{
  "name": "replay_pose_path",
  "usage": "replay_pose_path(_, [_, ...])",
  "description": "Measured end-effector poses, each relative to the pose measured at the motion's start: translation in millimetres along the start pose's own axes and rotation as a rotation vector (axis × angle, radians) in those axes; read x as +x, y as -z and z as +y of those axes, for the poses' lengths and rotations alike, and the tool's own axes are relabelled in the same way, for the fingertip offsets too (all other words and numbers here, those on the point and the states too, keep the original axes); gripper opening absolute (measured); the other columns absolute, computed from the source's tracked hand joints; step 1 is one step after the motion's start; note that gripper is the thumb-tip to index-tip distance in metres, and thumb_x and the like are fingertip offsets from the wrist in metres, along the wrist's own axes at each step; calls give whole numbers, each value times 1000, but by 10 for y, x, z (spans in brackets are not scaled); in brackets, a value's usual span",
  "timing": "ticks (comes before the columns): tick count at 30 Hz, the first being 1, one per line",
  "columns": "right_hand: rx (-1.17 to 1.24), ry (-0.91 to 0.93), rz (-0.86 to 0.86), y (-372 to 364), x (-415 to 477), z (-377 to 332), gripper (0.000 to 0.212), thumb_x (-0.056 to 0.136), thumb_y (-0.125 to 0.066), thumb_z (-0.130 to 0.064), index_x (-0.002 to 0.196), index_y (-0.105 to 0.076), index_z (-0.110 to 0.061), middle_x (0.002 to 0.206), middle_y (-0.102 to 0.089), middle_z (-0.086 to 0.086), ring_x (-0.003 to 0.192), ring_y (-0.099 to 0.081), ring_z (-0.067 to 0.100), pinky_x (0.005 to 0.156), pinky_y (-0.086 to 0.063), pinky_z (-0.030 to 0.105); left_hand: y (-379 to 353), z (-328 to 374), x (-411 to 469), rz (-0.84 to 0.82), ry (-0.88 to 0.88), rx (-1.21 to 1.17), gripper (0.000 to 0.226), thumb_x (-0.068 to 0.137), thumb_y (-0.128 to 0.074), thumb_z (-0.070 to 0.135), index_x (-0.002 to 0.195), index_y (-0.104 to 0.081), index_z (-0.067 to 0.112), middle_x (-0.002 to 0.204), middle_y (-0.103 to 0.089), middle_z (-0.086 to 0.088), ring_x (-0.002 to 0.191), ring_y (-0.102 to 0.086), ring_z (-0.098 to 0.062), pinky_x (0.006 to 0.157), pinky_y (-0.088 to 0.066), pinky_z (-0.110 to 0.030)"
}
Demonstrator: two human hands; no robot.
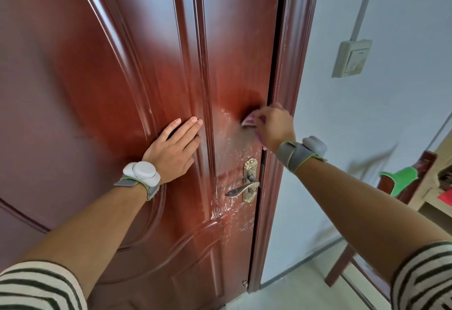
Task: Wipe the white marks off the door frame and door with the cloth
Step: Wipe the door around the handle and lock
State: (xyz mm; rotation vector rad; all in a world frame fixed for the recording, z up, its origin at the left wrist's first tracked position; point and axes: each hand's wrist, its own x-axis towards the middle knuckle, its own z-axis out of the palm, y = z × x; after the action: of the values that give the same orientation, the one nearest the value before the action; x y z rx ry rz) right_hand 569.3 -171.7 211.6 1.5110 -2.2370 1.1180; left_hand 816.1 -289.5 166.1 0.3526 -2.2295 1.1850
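Two hands were at work. Your left hand (175, 148) lay flat, fingers straight, against the door (97, 89), up and to the left of the door handle (244, 186), gripping nothing. Your right hand (274, 128), above the handle and close to the door's edge, was curled round the cloth (248, 122), bunching it against the wood. Only a small pinkish fold showed past your fingers, and it was blurred.

That cloth looked soft and limp, so I judge it weighed next to nothing and would fold wherever you pressed. Wadding it in the palm with the fingers behind it, as you had it, seemed the right hold, since a loose corner would flap and drag. On the glossy door it would likely slide easily, so firm pressure would matter.

White marks (230, 138) lay smeared between the cloth and the handle, and more spread just below and left of the handle. Faint white specks ran along the door frame (288, 65), above and right of the handle. The patch just above the cloth looked clean, so the job seemed partway done.

No brand, label or writing could be read. The handle's plate carried only ornament. The light switch (352, 59), far up and right of the handle, bore a mark too small to make out.
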Motion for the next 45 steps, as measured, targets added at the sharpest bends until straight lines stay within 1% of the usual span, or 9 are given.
replay_pose_path(6, [424,152,204,-117,127,-508,7,84,-65,-8,87,-71,-8,95,-54,1,80,-55,14,66,-41,8,77,-144,11,-13,-58,20,44,94,-37,20,127,-60,4,156,-32,-16,143,-36,-29,121,-19,-46])
replay_pose_path(9, [316,253,201,-317,31,-411,8,85,-63,-10,83,-70,-10,93,-56,2,82,-59,20,71,-48,27,97,-200,-9,14,-23,44,44,95,-36,19,127,-61,5,153,-41,-16,142,-38,-29,118,-28,-49])
replay_pose_path(14, [-256,50,-266,-222,-15,5,20,81,-59,-21,89,-76,-26,100,-63,4,90,-60,32,79,-53,40,78,-176,-25,49,-11,44,43,94,-37,19,126,-62,5,151,-44,-16,140,-41,-30,117,-30,-49])
replay_pose_path(21, [248,185,182,-99,65,-400,8,83,-65,-11,86,-72,-10,91,-55,3,76,-52,13,68,-34,19,69,-179,-7,107,39,15,41,91,-40,15,123,-63,0,147,-47,-21,137,-45,-34,114,-35,-48])
replay_pose_path(27, [99,327,-5,-542,-230,-297,17,86,-60,-12,81,-71,-23,90,-53,1,84,-56,24,69,-50,34,55,-189,-20,115,47,17,42,90,-41,13,123,-62,-2,145,-48,-22,136,-46,-35,114,-35,-48])
replay_pose_path(32, [-315,11,-343,-380,-382,133,25,84,-61,-19,95,-76,-36,104,-63,0,91,-61,25,76,-50,30,42,-176,-39,124,51,12,42,90,-42,12,123,-63,-2,145,-49,-22,136,-46,-35,114,-35,-48])
replay_pose_path(37, [324,-559,-389,-139,-311,159,8,77,-73,-7,76,-76,-13,58,-64,-1,45,-59,9,38,-45,15,43,-163,-26,125,62,16,42,89,-44,12,123,-63,-2,146,-48,-22,137,-46,-35,114,-35,-48])
replay_pose_path(42, [255,-609,-246,-126,-365,347,33,78,-71,-10,111,-68,-9,107,-68,11,99,-65,28,83,-54,32,39,-153,-26,126,72,14,41,90,-42,12,123,-63,-1,145,-49,-21,137,-46,-35,115,-35,-48])
replay_pose_path(45, [248,-636,-178,-82,-466,501,21,84,-57,1,93,-69,-14,79,-63,5,68,-63,21,48,-45,14,34,-139,-21,132,85,21,41,91,-41,13,124,-63,-1,146,-49,-21,137,-45,-34,116,-34,-47])
